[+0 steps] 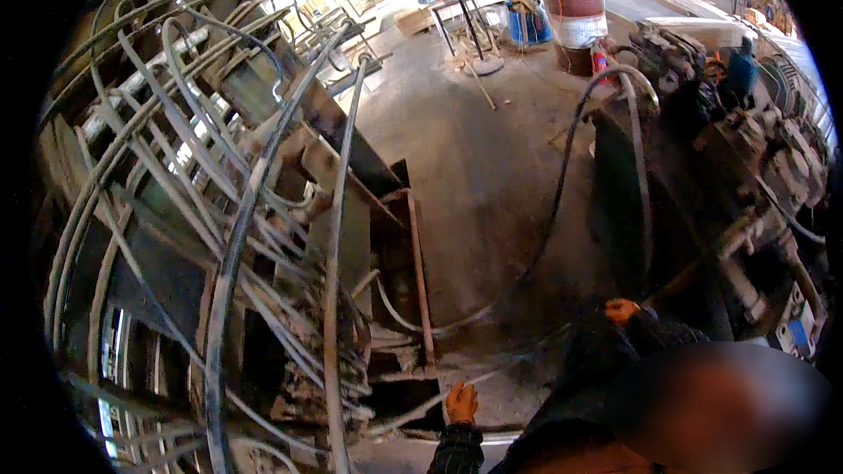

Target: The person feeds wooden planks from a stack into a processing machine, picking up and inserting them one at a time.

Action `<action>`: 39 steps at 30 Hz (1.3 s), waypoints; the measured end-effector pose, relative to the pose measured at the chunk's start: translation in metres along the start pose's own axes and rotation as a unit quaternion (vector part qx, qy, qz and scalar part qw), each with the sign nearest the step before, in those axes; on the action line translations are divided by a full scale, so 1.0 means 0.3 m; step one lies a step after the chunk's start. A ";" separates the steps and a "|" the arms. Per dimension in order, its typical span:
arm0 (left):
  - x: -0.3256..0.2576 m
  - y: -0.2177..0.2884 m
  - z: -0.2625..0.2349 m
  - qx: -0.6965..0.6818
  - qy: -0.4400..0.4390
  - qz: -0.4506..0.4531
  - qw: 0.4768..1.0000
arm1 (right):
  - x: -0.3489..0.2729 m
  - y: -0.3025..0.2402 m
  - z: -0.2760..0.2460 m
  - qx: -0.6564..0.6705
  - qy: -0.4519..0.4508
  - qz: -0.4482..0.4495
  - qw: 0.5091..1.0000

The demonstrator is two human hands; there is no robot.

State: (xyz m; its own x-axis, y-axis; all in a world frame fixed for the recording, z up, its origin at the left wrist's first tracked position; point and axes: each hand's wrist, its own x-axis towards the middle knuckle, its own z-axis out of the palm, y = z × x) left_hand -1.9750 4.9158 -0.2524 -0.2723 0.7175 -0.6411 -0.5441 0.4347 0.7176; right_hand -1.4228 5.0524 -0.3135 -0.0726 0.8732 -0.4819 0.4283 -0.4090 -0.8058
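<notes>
My left hand point(462, 404) is low in the middle, its dark sleeve coming up from the lower edge. Its fingers look curled, and a pale thin hose point(408, 421) runs up to it; whether the hand grips the hose or only lies over it is unclear. Farther right and a little higher, my right hand point(622, 311) is closed over the dark floor beside the right-hand machinery. Anything inside its fingers is too small and dim to make out. A dark sleeve point(672, 333) leads back from it.
Thick hydraulic hoses point(233, 254) crowd the left machine. A looping black hose point(562, 175) hangs at the right beside greasy machinery point(755, 149). Farther back stand a red-and-white drum point(575, 22), a blue bin point(527, 26) and a metal stand point(470, 22). A blurred oval covers the lower right.
</notes>
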 end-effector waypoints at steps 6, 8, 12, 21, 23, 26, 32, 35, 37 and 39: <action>0.434 0.193 0.328 0.043 -0.045 -0.027 0.998 | 0.021 0.145 -0.138 -0.184 -0.080 0.175 0.964; 0.549 0.196 0.375 0.072 -0.063 -0.055 0.994 | 0.087 0.156 -0.172 -0.215 -0.113 0.206 0.948; 0.782 0.295 0.515 0.198 -0.009 -0.116 0.973 | 0.361 0.044 -0.290 -0.230 -0.153 0.249 0.928; 1.370 0.753 0.884 0.176 0.008 -0.071 0.982 | 1.431 -0.691 -0.520 -0.087 -0.064 0.066 0.992; 1.515 0.845 0.989 0.166 0.002 -0.057 0.984 | 1.656 -0.931 -0.521 0.018 -0.045 0.024 0.999; 1.731 0.951 1.157 0.163 -0.007 -0.061 0.985 | 1.907 -1.215 -0.464 0.062 -0.017 -0.066 0.996; 2.194 1.141 1.442 0.197 -0.010 -0.121 0.973 | 2.434 -1.401 -0.449 0.009 -0.135 -0.001 0.991; 2.376 1.260 1.511 0.210 -0.010 -0.153 0.966 | 2.465 -1.320 -0.584 0.034 -0.111 0.131 0.985; 2.504 1.372 1.552 0.190 -0.021 -0.165 0.968 | 2.467 -1.313 -0.688 0.116 -0.073 0.169 0.976; 2.661 1.495 1.604 0.120 -0.055 -0.193 0.972 | 2.459 -1.327 -0.751 0.073 0.058 0.214 0.972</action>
State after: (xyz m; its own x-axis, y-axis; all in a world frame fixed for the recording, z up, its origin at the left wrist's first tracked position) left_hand -2.0545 5.9455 -0.3113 0.0079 0.5238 -0.8518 -0.3839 0.7881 0.4811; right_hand -1.4439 5.9193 -0.2706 0.1898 0.6348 -0.7490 0.2634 -0.7678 -0.5840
